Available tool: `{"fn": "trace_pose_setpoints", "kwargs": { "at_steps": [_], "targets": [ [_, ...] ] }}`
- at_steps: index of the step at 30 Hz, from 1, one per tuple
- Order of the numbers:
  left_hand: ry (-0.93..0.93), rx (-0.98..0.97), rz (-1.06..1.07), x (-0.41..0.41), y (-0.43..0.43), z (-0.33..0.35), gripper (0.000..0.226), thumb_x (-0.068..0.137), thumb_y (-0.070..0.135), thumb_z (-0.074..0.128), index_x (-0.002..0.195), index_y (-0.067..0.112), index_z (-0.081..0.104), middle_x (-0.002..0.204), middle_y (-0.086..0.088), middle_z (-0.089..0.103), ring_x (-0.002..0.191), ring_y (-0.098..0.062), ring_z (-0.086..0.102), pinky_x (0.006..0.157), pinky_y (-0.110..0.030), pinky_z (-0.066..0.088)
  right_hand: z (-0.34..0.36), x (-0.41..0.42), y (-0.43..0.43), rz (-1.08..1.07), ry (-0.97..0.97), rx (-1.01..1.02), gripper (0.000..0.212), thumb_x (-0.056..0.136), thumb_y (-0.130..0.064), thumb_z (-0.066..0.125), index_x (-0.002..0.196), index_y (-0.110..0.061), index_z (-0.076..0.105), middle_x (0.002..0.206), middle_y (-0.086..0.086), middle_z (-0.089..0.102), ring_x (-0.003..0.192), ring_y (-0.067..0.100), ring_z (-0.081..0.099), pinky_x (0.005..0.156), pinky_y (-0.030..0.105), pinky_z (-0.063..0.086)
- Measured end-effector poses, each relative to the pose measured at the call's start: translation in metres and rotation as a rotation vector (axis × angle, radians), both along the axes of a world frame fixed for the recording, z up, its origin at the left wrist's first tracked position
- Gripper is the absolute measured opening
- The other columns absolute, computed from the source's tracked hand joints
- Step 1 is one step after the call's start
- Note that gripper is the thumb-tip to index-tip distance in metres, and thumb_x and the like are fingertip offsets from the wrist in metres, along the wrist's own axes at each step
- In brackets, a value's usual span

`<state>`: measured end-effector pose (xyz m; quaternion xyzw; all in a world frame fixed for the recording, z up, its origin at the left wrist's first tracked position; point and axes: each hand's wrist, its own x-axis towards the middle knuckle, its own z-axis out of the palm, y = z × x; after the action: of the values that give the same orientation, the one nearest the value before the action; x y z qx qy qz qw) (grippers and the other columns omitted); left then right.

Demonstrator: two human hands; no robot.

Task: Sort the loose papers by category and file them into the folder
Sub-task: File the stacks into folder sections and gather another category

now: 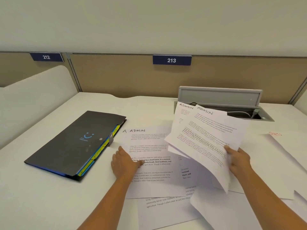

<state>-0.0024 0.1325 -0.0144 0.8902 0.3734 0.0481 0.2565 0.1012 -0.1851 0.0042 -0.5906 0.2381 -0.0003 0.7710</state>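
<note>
**Papers marked ADMIN, one pressed flat, a sheaf raised**

Papers: the right hand [239,161] pinches a lifted ADMIN sheaf [206,135] by its edge. The left hand [123,161] lies flat, fingers spread, on an ADMIN sheet [149,141] beside the closed black folder [74,143].

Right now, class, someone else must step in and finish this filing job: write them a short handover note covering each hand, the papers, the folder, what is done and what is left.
Left hand: flat on the ADMIN sheet lying on the desk.
Right hand: holding up two ADMIN sheets.
Folder: closed, left of the papers, coloured tabs showing; nothing visibly filed yet.
Done: some ADMIN sheets gathered.
Left: more loose papers underneath, and a red-marked sheet at right, to sort; then file everything.
</note>
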Motion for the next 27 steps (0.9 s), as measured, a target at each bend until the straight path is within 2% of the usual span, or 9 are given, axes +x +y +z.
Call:
{"fn": "trace_pose_setpoints", "kwargs": {
  "at_steps": [4, 12, 14, 16, 18, 20, 22, 25, 27],
  "targets": [
    [-0.012, -0.026, -0.023, 0.002, -0.002, 0.008, 0.109, 0.063, 0.044, 0.081, 0.142, 0.004, 0.018, 0.139, -0.013, 0.039, 0.131, -0.028, 0.032, 0.104, -0.036, 0.034, -0.001, -0.002, 0.008, 0.003, 0.008, 0.013, 0.028, 0.085, -0.001, 0.063, 0.113, -0.005, 0.06, 0.122, 0.017, 0.06, 0.107, 0.031, 0.059, 0.101, 0.048, 0.044],
    [-0.002, -0.188, 0.103, 0.013, 0.004, 0.022, 0.11, 0.056, 0.025, 0.089, 0.139, 0.005, 0.02, 0.129, -0.021, 0.039, 0.119, -0.035, 0.044, 0.096, -0.041, 0.04, 0.001, -0.005, 0.013, 0.025, 0.006, 0.027, 0.035, 0.086, 0.0, 0.061, 0.121, 0.0, 0.056, 0.111, 0.015, 0.063, 0.094, 0.029, 0.06, 0.098, 0.046, 0.045],
    [-0.013, -0.224, 0.122, 0.015, 0.007, 0.023, 0.105, 0.057, 0.02, 0.088, 0.137, 0.004, 0.023, 0.129, -0.021, 0.04, 0.118, -0.035, 0.046, 0.095, -0.041, 0.041, 0.002, -0.004, 0.012, 0.024, -0.004, 0.034, 0.03, 0.086, 0.0, 0.061, 0.116, 0.0, 0.059, 0.113, 0.014, 0.062, 0.096, 0.028, 0.059, 0.099, 0.046, 0.044],
    [0.004, -0.219, 0.135, 0.016, 0.008, 0.024, 0.104, 0.056, 0.021, 0.089, 0.136, 0.003, 0.024, 0.129, -0.02, 0.04, 0.119, -0.035, 0.045, 0.095, -0.042, 0.041, 0.003, -0.003, 0.011, 0.027, -0.015, 0.036, 0.017, 0.086, 0.0, 0.061, 0.102, -0.004, 0.063, 0.113, 0.013, 0.062, 0.1, 0.029, 0.058, 0.101, 0.047, 0.043],
    [0.061, -0.157, 0.141, 0.015, 0.008, 0.024, 0.106, 0.056, 0.029, 0.088, 0.136, 0.003, 0.024, 0.13, -0.019, 0.039, 0.122, -0.033, 0.041, 0.098, -0.041, 0.04, 0.004, -0.002, 0.01, 0.02, -0.017, 0.041, 0.019, 0.086, -0.001, 0.061, 0.104, -0.005, 0.062, 0.104, 0.01, 0.064, 0.102, 0.029, 0.058, 0.101, 0.048, 0.043],
    [0.089, -0.117, 0.138, 0.015, 0.008, 0.024, 0.106, 0.056, 0.034, 0.087, 0.136, 0.002, 0.024, 0.131, -0.019, 0.04, 0.123, -0.032, 0.04, 0.098, -0.04, 0.039, 0.007, -0.002, 0.012, 0.027, -0.026, 0.05, 0.016, 0.086, 0.0, 0.061, 0.101, -0.007, 0.062, 0.11, 0.012, 0.064, 0.102, 0.029, 0.058, 0.101, 0.048, 0.043],
    [0.093, -0.129, 0.137, 0.017, 0.008, 0.024, 0.104, 0.056, 0.033, 0.088, 0.134, 0.002, 0.026, 0.131, -0.019, 0.041, 0.122, -0.032, 0.041, 0.098, -0.04, 0.039, 0.01, -0.002, 0.014, 0.041, -0.033, 0.055, 0.012, 0.086, -0.001, 0.061, 0.087, -0.012, 0.061, 0.111, 0.012, 0.063, 0.096, 0.027, 0.061, 0.101, 0.047, 0.044],
    [0.101, -0.188, 0.159, 0.021, 0.008, 0.025, 0.097, 0.057, 0.029, 0.088, 0.131, 0.002, 0.029, 0.128, -0.019, 0.044, 0.12, -0.033, 0.045, 0.097, -0.042, 0.039, 0.012, -0.002, 0.016, 0.05, -0.05, 0.065, 0.015, 0.087, -0.001, 0.061, 0.083, -0.015, 0.059, 0.098, 0.005, 0.064, 0.094, 0.025, 0.06, 0.1, 0.045, 0.044],
    [0.102, -0.23, 0.169, 0.022, 0.009, 0.026, 0.092, 0.059, 0.025, 0.087, 0.128, 0.003, 0.031, 0.127, -0.018, 0.047, 0.119, -0.033, 0.047, 0.096, -0.042, 0.038, 0.014, -0.002, 0.016, 0.049, -0.054, 0.075, 0.014, 0.087, -0.001, 0.061, 0.084, -0.015, 0.059, 0.107, 0.01, 0.064, 0.098, 0.026, 0.059, 0.101, 0.046, 0.044]
  ]
}}
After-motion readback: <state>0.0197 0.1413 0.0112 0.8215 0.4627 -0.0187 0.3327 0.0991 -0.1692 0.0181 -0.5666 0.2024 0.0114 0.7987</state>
